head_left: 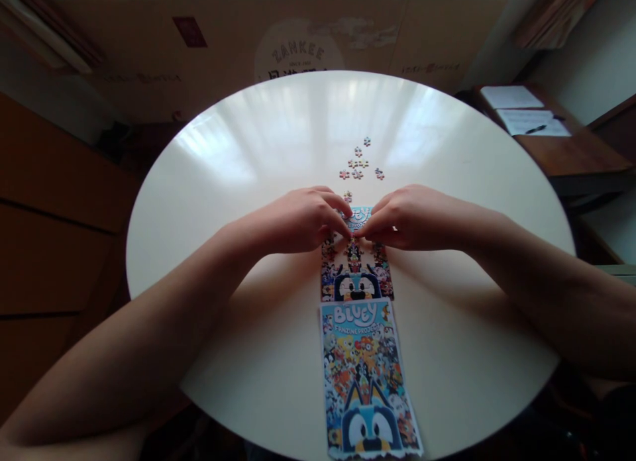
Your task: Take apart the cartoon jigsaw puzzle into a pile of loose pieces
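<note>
A partly joined jigsaw puzzle (358, 285) lies on the white round table, with gaps in its middle where the tabletop shows. My left hand (318, 217) rests over its upper left side, and my right hand (407, 217) covers its upper right side. Fingertips of both hands meet just under the puzzle's blue title strip (360, 212), closed on a small jigsaw piece that they mostly hide. Directly below, a printed reference picture (365, 375) with the same colourful cartoon dogs lies face up, its lower edge torn.
Several loose jigsaw pieces (358, 174) are scattered beyond my hands, one of them (348, 196) close to my left fingers. The white table (238, 355) has a curved edge. At the far right, papers (531, 122) and a pen (536, 129) lie on a brown wooden surface.
</note>
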{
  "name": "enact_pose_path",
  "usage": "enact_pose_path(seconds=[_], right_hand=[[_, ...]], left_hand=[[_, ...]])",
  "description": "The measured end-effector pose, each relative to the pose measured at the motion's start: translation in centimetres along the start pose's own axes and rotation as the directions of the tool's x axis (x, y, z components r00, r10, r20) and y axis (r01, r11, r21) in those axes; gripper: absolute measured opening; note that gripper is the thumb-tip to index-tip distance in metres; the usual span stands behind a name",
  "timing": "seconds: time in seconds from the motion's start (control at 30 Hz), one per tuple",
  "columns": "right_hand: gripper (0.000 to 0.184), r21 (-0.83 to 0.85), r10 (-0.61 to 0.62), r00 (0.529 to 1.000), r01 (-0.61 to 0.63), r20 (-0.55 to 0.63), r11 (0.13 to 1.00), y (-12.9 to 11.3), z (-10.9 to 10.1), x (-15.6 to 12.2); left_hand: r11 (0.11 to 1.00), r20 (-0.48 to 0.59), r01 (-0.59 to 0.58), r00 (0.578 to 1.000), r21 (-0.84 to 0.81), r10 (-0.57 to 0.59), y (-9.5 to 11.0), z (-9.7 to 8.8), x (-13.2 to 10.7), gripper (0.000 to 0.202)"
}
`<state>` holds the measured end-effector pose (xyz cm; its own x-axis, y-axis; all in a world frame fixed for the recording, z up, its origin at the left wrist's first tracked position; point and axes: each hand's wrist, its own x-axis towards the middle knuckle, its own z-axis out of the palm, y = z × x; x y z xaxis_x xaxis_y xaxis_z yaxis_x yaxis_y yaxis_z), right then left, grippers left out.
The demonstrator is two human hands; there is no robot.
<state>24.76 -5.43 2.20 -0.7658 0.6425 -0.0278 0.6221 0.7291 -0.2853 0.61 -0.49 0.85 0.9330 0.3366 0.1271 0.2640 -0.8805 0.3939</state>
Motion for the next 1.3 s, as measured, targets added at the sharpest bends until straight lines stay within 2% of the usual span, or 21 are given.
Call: enact_pose_path(seconds=[0.27, 0.5, 0.67, 1.0, 1.3], right_hand=[[0.027, 0.057, 0.009, 1.0, -0.01, 0.03, 0.998, 0.3, 0.2, 0.1], [0.027, 0.2, 0.016, 0.998, -0.028, 0.059, 0.979, 0.7, 0.4, 0.4], [0.028, 0.164, 0.01, 0.999, -0.017, 0.045, 0.986, 0.5, 0.5, 0.5], [0.035, 0.059, -0.054, 0.998, 0.056, -0.025, 0.997, 0.3, 0.9, 0.4], [0.037, 0.032, -0.025, 1.0, 0.024, 0.019, 0.999, -0.8, 0.4, 0.1]], left_hand=[[0.999, 0.052, 0.0, 0.999, 0.043, -0.003, 0.0, -0.1, -0.5, 0.059], [0.998, -0.009, 0.06, 0.998, 0.037, -0.06, -1.1, 0.0, -0.9, 0.056], [0.998, -0.064, 0.064, 0.996, 0.03, -0.062, -1.2, 0.0, -1.0, 0.052], [0.999, -0.016, 0.037, 0.999, 0.01, -0.037, -0.9, 0.1, -0.7, 0.054], [0.999, -0.006, 0.045, 0.999, -0.005, -0.045, -0.8, 0.0, -0.6, 0.053]])
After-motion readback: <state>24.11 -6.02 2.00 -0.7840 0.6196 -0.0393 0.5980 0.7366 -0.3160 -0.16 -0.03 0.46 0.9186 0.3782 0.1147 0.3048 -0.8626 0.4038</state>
